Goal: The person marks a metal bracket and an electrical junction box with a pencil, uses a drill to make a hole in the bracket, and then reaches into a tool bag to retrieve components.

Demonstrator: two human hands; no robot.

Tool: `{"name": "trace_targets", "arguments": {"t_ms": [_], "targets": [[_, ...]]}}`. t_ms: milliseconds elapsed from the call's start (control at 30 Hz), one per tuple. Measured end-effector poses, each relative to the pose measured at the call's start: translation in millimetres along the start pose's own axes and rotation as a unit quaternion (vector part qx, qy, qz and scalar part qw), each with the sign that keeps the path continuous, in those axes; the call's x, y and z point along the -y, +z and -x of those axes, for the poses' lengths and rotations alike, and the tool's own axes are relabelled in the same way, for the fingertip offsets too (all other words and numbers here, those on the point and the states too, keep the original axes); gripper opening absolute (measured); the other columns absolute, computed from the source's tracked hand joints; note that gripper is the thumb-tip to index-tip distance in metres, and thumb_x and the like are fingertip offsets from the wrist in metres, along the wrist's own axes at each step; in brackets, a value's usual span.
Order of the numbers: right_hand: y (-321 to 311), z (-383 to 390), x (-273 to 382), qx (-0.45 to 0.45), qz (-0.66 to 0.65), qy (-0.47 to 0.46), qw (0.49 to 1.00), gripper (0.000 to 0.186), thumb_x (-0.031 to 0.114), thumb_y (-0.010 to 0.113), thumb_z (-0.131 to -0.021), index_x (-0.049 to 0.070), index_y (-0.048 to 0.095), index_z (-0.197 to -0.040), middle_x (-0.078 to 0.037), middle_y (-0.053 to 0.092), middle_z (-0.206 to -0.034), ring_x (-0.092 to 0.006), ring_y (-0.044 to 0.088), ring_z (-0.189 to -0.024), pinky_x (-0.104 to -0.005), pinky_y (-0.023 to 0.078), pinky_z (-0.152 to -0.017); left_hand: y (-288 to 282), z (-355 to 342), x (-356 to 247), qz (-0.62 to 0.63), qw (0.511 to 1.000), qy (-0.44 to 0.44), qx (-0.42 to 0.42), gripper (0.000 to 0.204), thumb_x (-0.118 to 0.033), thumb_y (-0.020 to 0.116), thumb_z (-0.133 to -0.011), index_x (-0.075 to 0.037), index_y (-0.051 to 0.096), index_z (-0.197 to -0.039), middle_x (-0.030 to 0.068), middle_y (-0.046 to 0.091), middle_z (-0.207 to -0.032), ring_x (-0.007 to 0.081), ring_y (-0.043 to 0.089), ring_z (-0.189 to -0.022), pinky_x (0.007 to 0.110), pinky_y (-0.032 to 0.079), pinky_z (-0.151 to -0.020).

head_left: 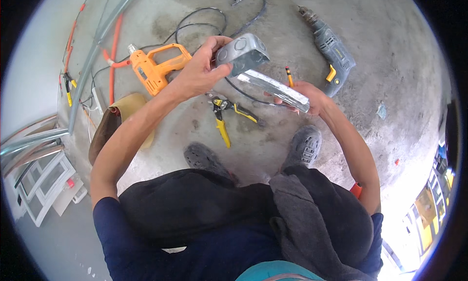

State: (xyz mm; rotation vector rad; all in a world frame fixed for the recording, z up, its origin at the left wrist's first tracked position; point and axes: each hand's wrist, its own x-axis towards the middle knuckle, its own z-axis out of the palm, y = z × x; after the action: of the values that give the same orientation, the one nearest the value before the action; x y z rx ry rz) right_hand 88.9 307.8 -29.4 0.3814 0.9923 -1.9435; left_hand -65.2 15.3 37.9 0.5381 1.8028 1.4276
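A grey metal electrical box (240,49) with round knockouts is gripped in my left hand (201,70), fingers wrapped round its left end. My right hand (313,97) is closed on the near end of a short metal channel (273,88), which slants up toward the box. Their ends look close together, but I cannot tell whether they touch. An orange pencil (289,77) with a red end sticks up from the right hand. Below the two hands, yellow-and-black metal snips (222,105) lie on the concrete floor with their handles apart.
An orange heat gun (153,69) lies left of my left hand. A grey drill (334,49) rests at the far right. A black cable (214,25) loops across the floor behind. Orange tubing (115,42) and a long metal strip (92,52) are at left, white frames (46,183) at lower left.
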Motion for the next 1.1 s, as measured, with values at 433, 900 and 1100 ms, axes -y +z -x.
{"name": "trace_targets", "arguments": {"t_ms": [433,900,1100], "targets": [[-13,-5,9,0.082,0.024,0.057,0.995,0.045,0.025,0.055,-0.102,-0.006,0.058,-0.135,-0.002,0.067,-0.09,-0.0026,0.053,-0.057,-0.0196,0.043,-0.046,24,-10,1,-0.036,0.988,-0.003,0.15,0.052,-0.009,0.067,-0.092,0.0,0.044,-0.137,0.0085,0.053,-0.127,0.0162,0.052,-0.12,0.031,0.041,-0.105],[-12,2,6,0.084,-0.028,0.044,0.995,0.049,0.027,0.06,-0.102,-0.005,0.056,-0.139,-0.001,0.066,-0.089,-0.0019,0.054,-0.059,-0.0182,0.042,-0.046,24,-15,-4,-0.004,0.989,-0.028,0.145,0.056,-0.011,0.072,-0.09,0.001,0.044,-0.137,0.0104,0.053,-0.13,0.0174,0.053,-0.119,0.033,0.041,-0.104],[-15,-16,-19,-0.012,-0.006,0.03,0.999,0.054,0.033,0.068,-0.1,0.002,0.056,-0.142,0.004,0.056,-0.079,-0.0032,0.043,-0.059,-0.0202,0.032,-0.049,24,-19,-2,0.058,0.994,-0.071,0.053,0.054,-0.012,0.069,-0.095,-0.002,0.042,-0.141,0.0035,0.061,-0.123,0.0101,0.056,-0.113,0.027,0.043,-0.1]]}}
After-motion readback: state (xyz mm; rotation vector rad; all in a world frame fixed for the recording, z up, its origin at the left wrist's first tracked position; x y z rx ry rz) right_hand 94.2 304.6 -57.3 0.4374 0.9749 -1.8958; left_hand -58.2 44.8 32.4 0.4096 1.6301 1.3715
